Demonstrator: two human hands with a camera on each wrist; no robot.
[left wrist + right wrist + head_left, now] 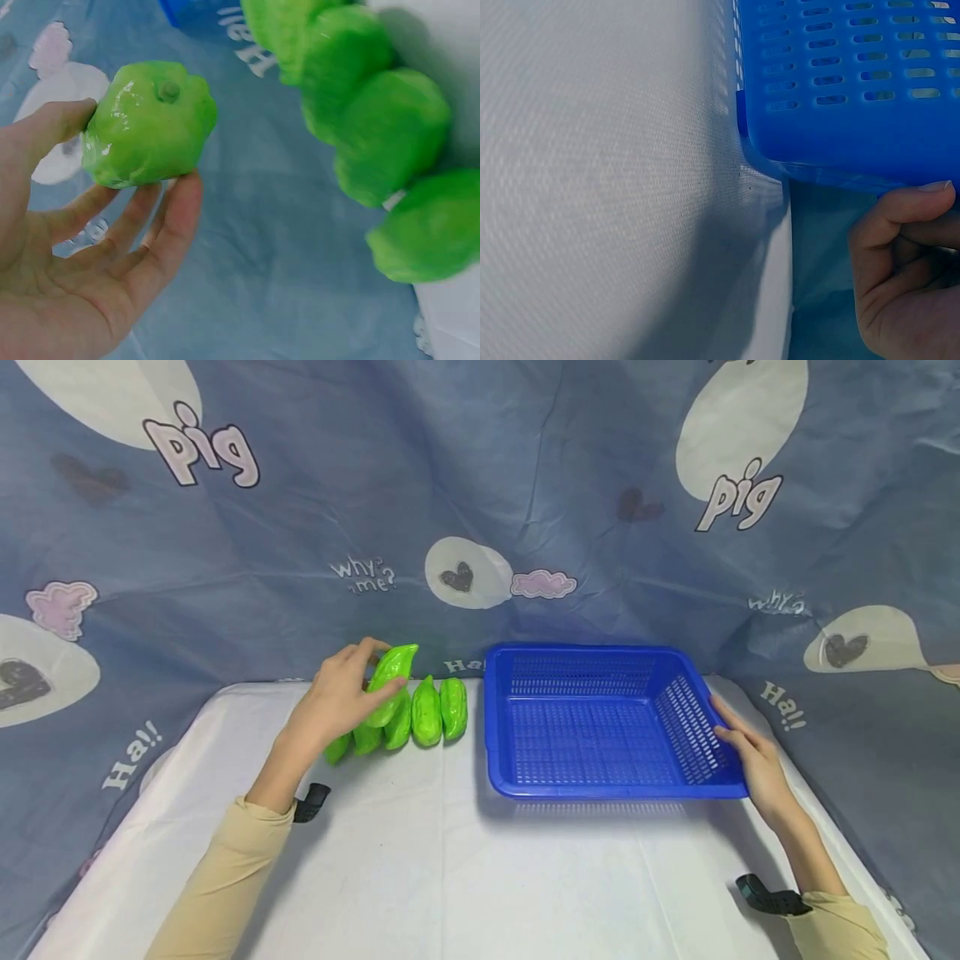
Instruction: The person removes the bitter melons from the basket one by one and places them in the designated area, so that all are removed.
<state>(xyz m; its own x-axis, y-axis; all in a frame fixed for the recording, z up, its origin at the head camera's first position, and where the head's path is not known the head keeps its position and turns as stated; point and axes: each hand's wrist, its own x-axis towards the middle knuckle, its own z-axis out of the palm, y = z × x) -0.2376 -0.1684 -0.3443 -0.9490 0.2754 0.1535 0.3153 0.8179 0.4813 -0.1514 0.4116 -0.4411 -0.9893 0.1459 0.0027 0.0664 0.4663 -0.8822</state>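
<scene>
My left hand holds a glossy green vegetable above the left end of a row of similar ones. It is lobed, with a pointed tip; the left wrist view shows a stubby stem end on this held vegetable, between thumb and fingers. Several more green vegetables lie side by side on the table, some partly hidden by the left hand. To their right is a blue plastic basket with slotted walls and nothing inside. Its right rim is gripped by my right hand, whose curled fingers meet the rim in the right wrist view.
A white cloth covers the table. Behind it and along both sides hangs a blue printed curtain. Dark straps are on both wrists. The basket casts a shadow along its near side.
</scene>
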